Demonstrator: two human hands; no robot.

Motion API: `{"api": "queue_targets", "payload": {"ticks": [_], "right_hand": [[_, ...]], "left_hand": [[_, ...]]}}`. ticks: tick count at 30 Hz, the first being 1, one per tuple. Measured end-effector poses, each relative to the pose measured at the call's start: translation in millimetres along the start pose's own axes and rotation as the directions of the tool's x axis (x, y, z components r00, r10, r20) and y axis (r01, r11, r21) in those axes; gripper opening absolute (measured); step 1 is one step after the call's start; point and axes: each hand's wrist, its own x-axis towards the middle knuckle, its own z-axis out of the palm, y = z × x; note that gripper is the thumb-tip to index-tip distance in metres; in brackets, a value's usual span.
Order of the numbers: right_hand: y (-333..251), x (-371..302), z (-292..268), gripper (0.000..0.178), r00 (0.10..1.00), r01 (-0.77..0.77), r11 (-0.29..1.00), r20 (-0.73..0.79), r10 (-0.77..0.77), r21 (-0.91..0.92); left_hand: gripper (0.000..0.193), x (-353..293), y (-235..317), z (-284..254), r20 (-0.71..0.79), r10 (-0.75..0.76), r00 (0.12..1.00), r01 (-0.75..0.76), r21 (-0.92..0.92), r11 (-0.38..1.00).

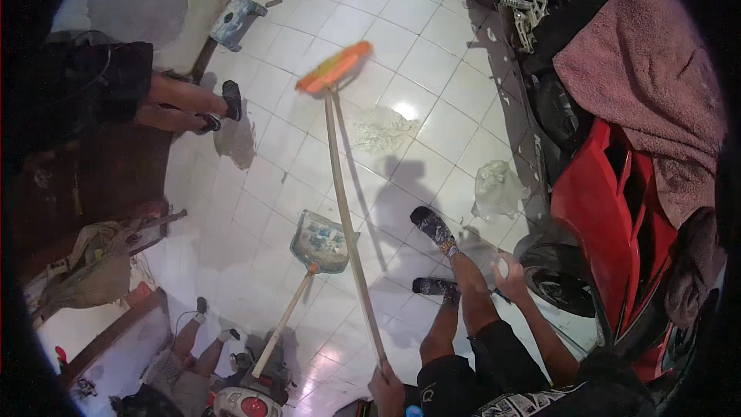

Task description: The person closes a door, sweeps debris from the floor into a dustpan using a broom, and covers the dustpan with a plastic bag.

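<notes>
My left hand (387, 392) is closed around the lower end of a long pale broom handle (345, 208). The handle runs up across the floor to an orange broom head (335, 68) with a yellowish patch, slightly blurred. Close by the broom head lies a patch of whitish debris (382, 130). My right hand (511, 279) is raised beside my right leg, fingers curled round a small pale thing (503, 269) that I cannot make out. Left of the broom handle, a long-handled dustpan (323, 241) with grey-white bits in it lies on the tiles.
At right stands a red motorcycle (594, 216) draped with a pink towel (641, 69). A crumpled clear plastic bag (499, 189) lies near its wheel. One person (185, 96) is at the left wall, another (197, 347) at lower left. A blue-white stool-like object (234, 22) stands at far left.
</notes>
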Motion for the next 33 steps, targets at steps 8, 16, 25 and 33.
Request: {"api": "queue_targets", "payload": {"ticks": [8,16,25,33], "right_hand": [[-17.9,32.7,-14.5,0.026,0.997,-0.023,0.994,0.073,0.015,0.103],[-36.6,87.7,-12.8,0.028,0.995,-0.094,0.96,0.05,0.084,0.265],[-185.3,133.9,48.2,0.076,0.688,0.653,0.756,0.38,-0.618,0.049],[-218.1,127.0,173.7,0.028,0.04,0.852,0.306,0.531,-0.847,0.424]], "left_hand": [[0.049,283.4,139.1,-16.6,-0.194,0.156,0.968,-0.194,-0.197,0.961],[0.036,415.0,199.2,-63.5,-0.143,0.361,0.922,-0.333,0.187,0.924],[0.03,74.3,-60.4,-42.1,0.135,0.177,0.975,-0.202,0.201,0.959],[0.039,4.1,-33.8,-8.0,0.099,-0.032,0.995,0.015,0.17,0.985]]}}
